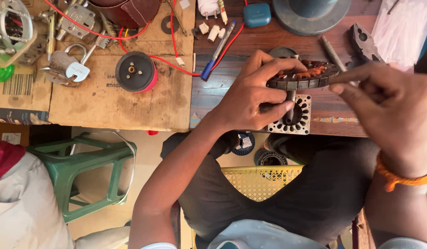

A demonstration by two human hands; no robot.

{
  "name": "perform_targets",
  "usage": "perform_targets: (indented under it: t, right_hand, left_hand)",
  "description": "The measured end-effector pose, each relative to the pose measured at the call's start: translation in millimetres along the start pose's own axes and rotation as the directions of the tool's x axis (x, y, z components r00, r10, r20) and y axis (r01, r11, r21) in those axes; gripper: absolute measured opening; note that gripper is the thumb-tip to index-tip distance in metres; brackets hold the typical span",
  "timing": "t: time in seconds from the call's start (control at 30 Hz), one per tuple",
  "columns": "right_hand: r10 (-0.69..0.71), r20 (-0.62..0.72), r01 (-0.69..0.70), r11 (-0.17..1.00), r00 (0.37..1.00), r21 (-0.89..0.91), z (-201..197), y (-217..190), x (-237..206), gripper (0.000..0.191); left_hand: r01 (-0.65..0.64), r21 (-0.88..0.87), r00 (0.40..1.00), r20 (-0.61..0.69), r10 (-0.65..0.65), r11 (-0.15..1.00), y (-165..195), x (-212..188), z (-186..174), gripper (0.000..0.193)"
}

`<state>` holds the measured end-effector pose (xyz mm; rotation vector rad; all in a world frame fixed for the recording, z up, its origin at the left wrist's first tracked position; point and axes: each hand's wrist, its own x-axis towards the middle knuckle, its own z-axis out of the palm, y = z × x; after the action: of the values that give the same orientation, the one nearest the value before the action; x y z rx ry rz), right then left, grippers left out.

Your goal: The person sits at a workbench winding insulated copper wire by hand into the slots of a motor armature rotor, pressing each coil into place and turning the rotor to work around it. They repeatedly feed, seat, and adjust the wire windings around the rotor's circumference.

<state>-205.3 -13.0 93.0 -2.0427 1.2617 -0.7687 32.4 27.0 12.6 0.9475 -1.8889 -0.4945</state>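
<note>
While the left hand (250, 94) wraps its thumb and fingers round the rim of a dark round motor stator (302, 77) w/ copper-coloured windings, holding it edge-on just above the bench's near edge, the right hand (388, 103) comes in from the right w/ fingers pressed together, pinching what looks like a thin wire or tool tip right at the stator's right rim; too small & blurred to say which. Stator's short shaft points down towards a square laminated plate w/ a ring of slots (295, 117), lying flat at the near edge directly under it; can't tell if they touch. An orange thread band (402, 177) sits on the right wrist. Further back on the wooden bench (250, 44): a blue pen (218, 50) lying diagonally, a red wire (176, 50) looping across, a metal rod (332, 53) and pliers (364, 44) toward the far right. Left half of the bench is covered w/ cardboard (98, 101), carrying a black-and-red round part (135, 71) and a steel padlock (68, 67) w/ keys. Below the bench edge: green plastic stool (80, 170) at left, yellow mesh basket (262, 180) between the knees.
</note>
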Motion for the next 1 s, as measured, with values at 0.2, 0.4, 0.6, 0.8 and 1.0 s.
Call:
perform_targets:
  t: [0.2,0.4,0.6,0.8,1.0]
  right_hand:
    - [-0.33,0.045,0.333,0.932,0.943,-0.144,11,-2,-10,0.017]
    - [-0.327,0.105,0.342,0.914,0.939,-0.216,34,28,-22,0.019]
    - [-0.305,0.104,0.319,0.935,0.947,-0.158,35,41,-35,0.016]
    - [-0.34,0.064,0.345,0.933,0.938,-0.104,31,38,-42,0.015]
    - [-0.325,0.148,0.345,0.929,0.934,-0.137,29,36,-55,0.017]
  left_hand:
    - [-0.001,-0.001,1.0,-0.005,0.001,1.0,4,2,-2,0.013]
    - [-0.111,0.058,0.992,-0.059,0.114,0.992,0,-3,0,0.015]
    - [-0.309,0.596,0.931,0.032,0.363,0.741,-12,-9,20,0.038]
    - [-0.306,0.659,0.912,-0.004,0.41,0.687,-21,-12,31,0.028]
    - [-0.267,0.739,0.898,-0.042,0.438,0.618,-23,-12,43,0.022]
